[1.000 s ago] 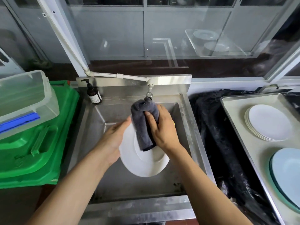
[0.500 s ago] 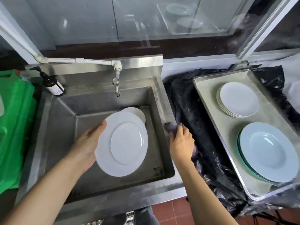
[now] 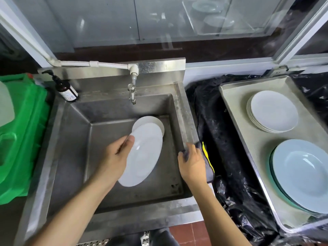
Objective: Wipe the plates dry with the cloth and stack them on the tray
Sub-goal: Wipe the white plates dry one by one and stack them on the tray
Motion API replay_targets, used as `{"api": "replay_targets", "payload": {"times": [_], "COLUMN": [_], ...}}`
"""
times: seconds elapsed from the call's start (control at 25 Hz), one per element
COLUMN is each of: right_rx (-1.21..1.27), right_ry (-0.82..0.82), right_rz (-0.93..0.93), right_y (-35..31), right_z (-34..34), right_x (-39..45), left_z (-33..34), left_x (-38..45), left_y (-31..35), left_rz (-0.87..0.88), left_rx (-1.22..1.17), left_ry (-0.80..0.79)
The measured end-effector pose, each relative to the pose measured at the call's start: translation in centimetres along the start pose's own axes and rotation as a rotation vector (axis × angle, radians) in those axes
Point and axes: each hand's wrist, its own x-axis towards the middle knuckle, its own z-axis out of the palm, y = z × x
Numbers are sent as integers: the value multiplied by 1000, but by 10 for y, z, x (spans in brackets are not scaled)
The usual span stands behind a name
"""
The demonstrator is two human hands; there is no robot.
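Observation:
My left hand (image 3: 116, 157) grips the left rim of a white plate (image 3: 143, 155), held tilted on edge over the steel sink (image 3: 74, 139). Behind it a second white plate (image 3: 152, 121) lies in the basin, partly hidden. My right hand (image 3: 192, 164) rests on the sink's right rim, holding the grey cloth (image 3: 207, 160) with its yellow edge against the rim. To the right, the metal tray (image 3: 237, 107) carries a stack of small white plates (image 3: 273, 110) at the back and a stack of larger pale-blue plates (image 3: 301, 174) in front.
A tap (image 3: 132, 93) hangs over the back of the sink. A brown soap pump bottle (image 3: 65, 89) stands at the sink's back-left corner. Green plastic crates (image 3: 23, 139) sit on the left. Black plastic sheeting (image 3: 230, 157) covers the counter between sink and tray.
The cloth has come off the plate and my right hand has carried it to the sink's right rim. My left hand has turned the plate more edge-on. The view has swung right.

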Motion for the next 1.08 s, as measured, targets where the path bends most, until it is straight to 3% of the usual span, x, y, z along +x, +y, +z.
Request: {"api": "replay_targets", "payload": {"times": [0.16,0.32,0.44,0.68,0.88,1.08], "right_rx": [466,473,485,394,526,629], "right_ry": [-131,-228,-285,-130,-6,-1], "right_rz": [111,260,363,200,237,231], "right_y": [-76,-109,-104,-103,-105,-96], "right_z": [-19,-23,-16,-2,-14,-38], "right_x": [0,4,-6,-27,-35,-32], "left_z": [-10,-18,-24,-52,-73,-66], "left_x": [-4,-11,-22,-17,10,27], "left_y": [-1,-1,-10,-29,-29,-16], "left_rz": [280,400,468,344,280,-78], "left_rx": [411,683,735,634,629,147], "left_ry": [-137,-229,-318,-448,-12,-16]}}
